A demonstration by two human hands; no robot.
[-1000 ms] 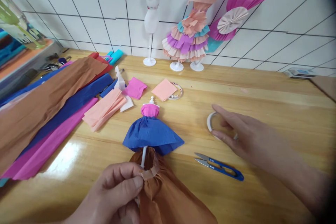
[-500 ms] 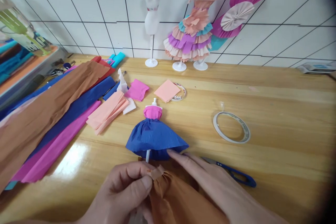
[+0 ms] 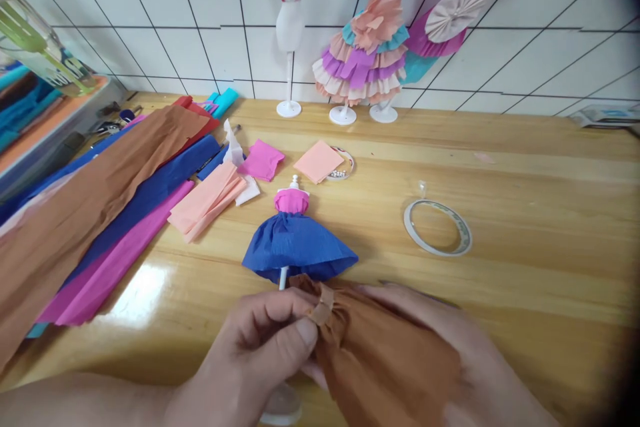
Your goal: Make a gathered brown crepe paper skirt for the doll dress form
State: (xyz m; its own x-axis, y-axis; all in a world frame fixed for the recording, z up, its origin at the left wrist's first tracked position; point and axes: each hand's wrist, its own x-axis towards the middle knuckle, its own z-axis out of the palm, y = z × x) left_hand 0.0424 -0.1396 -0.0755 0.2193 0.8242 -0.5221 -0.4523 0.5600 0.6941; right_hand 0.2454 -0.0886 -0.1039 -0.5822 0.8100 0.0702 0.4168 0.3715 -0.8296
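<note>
A small mannequin (image 3: 294, 187) lies on the wooden table (image 3: 525, 167), wearing a pink top and a blue crepe-paper skirt (image 3: 299, 252). Below it, around the white stand rod, is a gathered brown crepe-paper skirt (image 3: 385, 360) with a strip of tape at its waist. My left hand (image 3: 260, 353) pinches that gathered waist between thumb and fingers. My right hand (image 3: 450, 347) lies along the far side of the brown skirt, partly under the paper, fingers curved against it. The stand's round base (image 3: 281, 407) shows below my left hand.
Long crepe sheets in brown (image 3: 85, 207), blue and pink lie at left, with folded peach (image 3: 207, 200) and pink pieces. A tape ring (image 3: 437, 227) lies right of the mannequin. A bare mannequin (image 3: 291, 20) and two dressed ones (image 3: 363, 53) stand by the tiled wall.
My right hand left the tape ring, crossed over the blue scissors and came onto the brown skirt. The scissors are now hidden. The brown skirt has moved up toward the blue one.
</note>
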